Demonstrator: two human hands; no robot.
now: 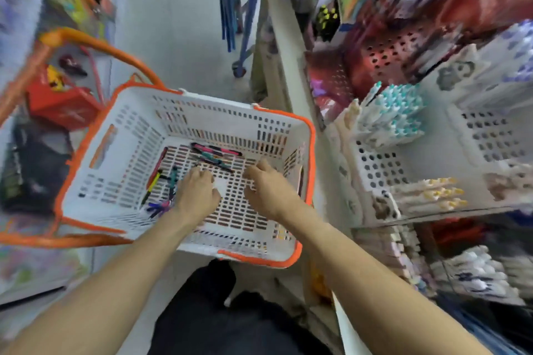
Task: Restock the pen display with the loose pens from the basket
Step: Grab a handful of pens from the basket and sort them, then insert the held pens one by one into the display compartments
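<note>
White slotted plastic, trimmed in orange, forms the large shopping basket [138, 124] on the pale floor, beside the shelf of white perforated pen display bins [383, 164] on the right. Both bare forearms reach down into the basket. The left hand [197, 192] and the right hand [266, 186] lie knuckles-up on its floor; with the fingertips curled under and the frame blurred, I cannot tell whether either grasps anything. Loose coloured pens [215, 154] lie scattered on the basket floor, some beyond the fingers, others left of the left hand.
</note>
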